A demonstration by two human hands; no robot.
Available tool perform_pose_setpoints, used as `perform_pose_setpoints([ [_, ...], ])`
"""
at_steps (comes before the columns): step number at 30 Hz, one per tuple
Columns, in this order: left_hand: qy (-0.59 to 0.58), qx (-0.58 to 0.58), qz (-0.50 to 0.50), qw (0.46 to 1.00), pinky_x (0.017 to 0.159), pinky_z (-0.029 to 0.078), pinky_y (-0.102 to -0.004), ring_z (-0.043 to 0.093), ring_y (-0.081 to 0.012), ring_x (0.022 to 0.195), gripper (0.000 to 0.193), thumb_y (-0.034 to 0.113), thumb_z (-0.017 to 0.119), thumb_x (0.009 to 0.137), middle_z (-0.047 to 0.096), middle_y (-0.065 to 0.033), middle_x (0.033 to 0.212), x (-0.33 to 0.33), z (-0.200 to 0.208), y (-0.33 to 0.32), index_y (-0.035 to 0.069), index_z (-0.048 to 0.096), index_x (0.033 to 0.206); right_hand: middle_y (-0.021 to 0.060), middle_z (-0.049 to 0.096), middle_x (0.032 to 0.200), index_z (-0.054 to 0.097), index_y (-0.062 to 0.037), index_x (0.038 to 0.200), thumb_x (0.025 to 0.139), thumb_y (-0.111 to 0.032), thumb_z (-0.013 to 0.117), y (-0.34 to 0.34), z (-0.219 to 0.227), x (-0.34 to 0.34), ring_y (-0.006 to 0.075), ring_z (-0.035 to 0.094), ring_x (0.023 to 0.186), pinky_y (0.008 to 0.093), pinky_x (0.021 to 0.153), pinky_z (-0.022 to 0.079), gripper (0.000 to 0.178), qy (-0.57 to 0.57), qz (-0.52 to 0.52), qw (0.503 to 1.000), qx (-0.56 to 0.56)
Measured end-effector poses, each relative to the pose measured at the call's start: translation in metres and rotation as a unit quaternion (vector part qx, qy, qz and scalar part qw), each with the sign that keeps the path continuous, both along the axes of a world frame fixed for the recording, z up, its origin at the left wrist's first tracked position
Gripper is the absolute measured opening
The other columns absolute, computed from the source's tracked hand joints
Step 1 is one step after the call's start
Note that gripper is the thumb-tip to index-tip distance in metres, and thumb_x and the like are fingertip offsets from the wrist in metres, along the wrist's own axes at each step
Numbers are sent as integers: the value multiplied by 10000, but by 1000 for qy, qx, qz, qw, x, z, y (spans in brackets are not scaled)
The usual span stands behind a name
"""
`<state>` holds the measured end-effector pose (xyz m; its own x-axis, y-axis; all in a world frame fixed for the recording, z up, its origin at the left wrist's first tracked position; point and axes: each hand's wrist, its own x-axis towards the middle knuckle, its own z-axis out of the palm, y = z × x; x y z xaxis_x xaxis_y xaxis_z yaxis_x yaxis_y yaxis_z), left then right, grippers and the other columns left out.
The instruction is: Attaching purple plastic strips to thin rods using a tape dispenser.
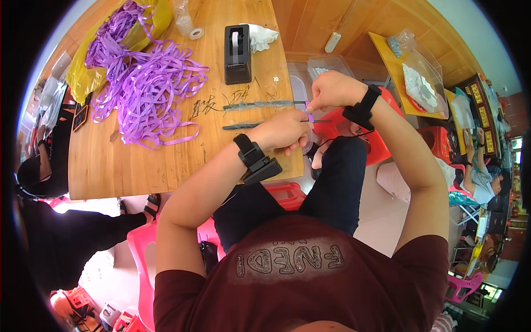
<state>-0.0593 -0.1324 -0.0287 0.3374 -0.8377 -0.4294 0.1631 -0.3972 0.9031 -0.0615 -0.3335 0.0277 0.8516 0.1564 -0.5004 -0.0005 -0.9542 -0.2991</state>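
**A:** Head view is all I have. What are the hands on?

**B:** From here I see both hands meeting at the near right edge of the table (110,166). The left hand (285,133) is closed, fingers curled over something small and purple at its tip. The right hand (332,89) is also closed, pinching the same spot from above. I read it as a short purple strip (311,117) nipped between them, but most of it is hidden.

**A:** And the long thin pieces?

**B:** Two dark sticks (260,104) lie flat on the table, one behind the other, long axes running left to right. Their right ends point straight at the pinch; the farther one reaches just under the right hand, the nearer one ends at the left hand's knuckles. So the sticks lie to the left of the grip, and the left hand is the closer one.

**A:** Anything in the way?

**B:** Not between hands and sticks. A black tape dispenser (238,47) stands beyond them, a heap of purple ribbon (144,83) spreads well to the left, partly out of a yellow bag (83,77). Another person sits at the far left.
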Motion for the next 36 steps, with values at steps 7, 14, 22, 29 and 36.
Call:
perform_pose_setpoints([
  [7, 10, 5, 1, 1000, 360, 410, -262, 496, -89, 442, 220, 220, 483, 1004, 562, -36, 684, -1, 2, 2, 9, 541, 983, 151, 682, 744, 710, -38, 836, 778, -378, 744, -9, 7, -12, 309, 655, 729, 405, 652, 506, 346, -74, 15, 994, -75],
  [14, -8, 7, -8, 1000, 358, 411, -261, 488, -93, 438, 209, 213, 484, 1004, 557, -40, 686, -1, 2, -1, 13, 533, 968, 109, 699, 828, 718, -163, 975, 747, -121, 619, 8, -5, -14, 320, 666, 819, 445, 664, 508, 252, -91, 226, 968, -58],
  [22, 7, 11, 14, 1000, 358, 411, -261, 483, -87, 447, 205, 216, 489, 1006, 550, -38, 692, -1, 0, 2, 17, 535, 984, 64, 635, 733, 676, -125, 1030, 772, -79, 579, -20, 0, -17, 176, 625, 715, 337, 612, 491, 280, -94, 133, 983, 88],
  [29, 23, 33, 8, 999, 370, 400, -234, 473, -66, 442, 205, 220, 475, 1018, 542, -10, 685, -2, 6, 1, 30, 551, 1036, 88, 657, 1094, 583, -23, 1254, 919, -232, 620, -59, -85, -75, 157, 623, 956, 283, 804, 507, 396, 62, -312, 781, 538],
  [36, 40, 21, 26, 999, 369, 394, -229, 472, -60, 442, 198, 224, 483, 1017, 539, -1, 678, -7, 16, 0, 36, 545, 1007, 184, 579, 1321, 524, 33, 1335, 973, -292, 532, -20, -146, -59, 280, 547, 1235, 446, 1057, 418, 486, 120, -191, 523, 822],
])
